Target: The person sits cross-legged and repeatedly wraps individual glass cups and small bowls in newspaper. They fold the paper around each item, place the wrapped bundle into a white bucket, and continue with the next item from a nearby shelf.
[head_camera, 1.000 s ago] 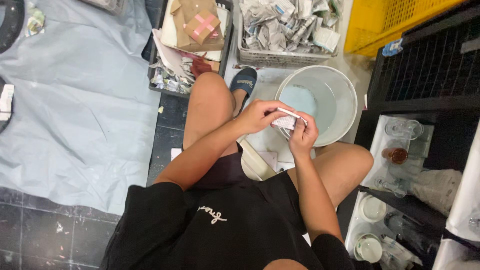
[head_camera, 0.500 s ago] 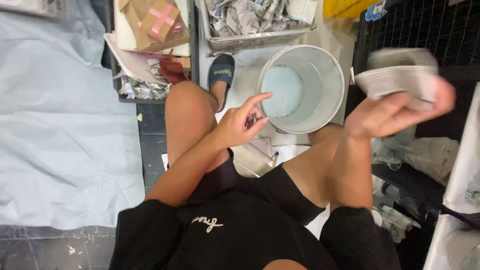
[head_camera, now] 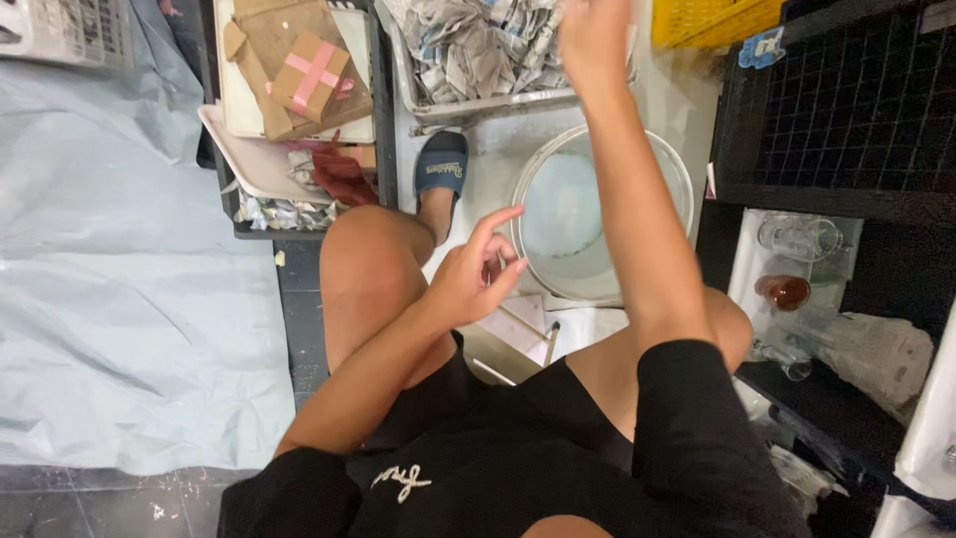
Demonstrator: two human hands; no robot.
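While I log this from the remote station, my right hand (head_camera: 595,40) is stretched forward over the basket (head_camera: 478,105) of crumpled newspaper (head_camera: 468,45) at the far edge of the floor; it is blurred, so I cannot tell whether its fingers are spread or pinching anything.

Left hand (head_camera: 468,274): held above the left knee, just beside the near-left rim of the bucket; fingers (head_camera: 498,221) loosely spread and curled, holding nothing.

Bucket (head_camera: 669,169): white, round, upright on the floor between the knees and the basket; a pale bottom shows inside. My right forearm crosses over it.

Sandal (head_camera: 441,169): dark blue, on a foot just left of the bucket, touching the floor near the basket's front.

Crate (head_camera: 239,224): dark, left of the basket, holding a cardboard box (head_camera: 311,75) with a pink tape cross, flat brown card under it, and scraps of paper along its near side.

Sheet (head_camera: 119,279): light grey plastic, spread over the left part of the floor.

Yellow crate (head_camera: 712,20): at the far right corner, beyond the basket.

Black rack (head_camera: 846,110): gridded, at the right edge of the floor.

White tray (head_camera: 742,274): below the rack, carrying a clear glass (head_camera: 797,237) and a glass with brown contents (head_camera: 785,291), near each other.
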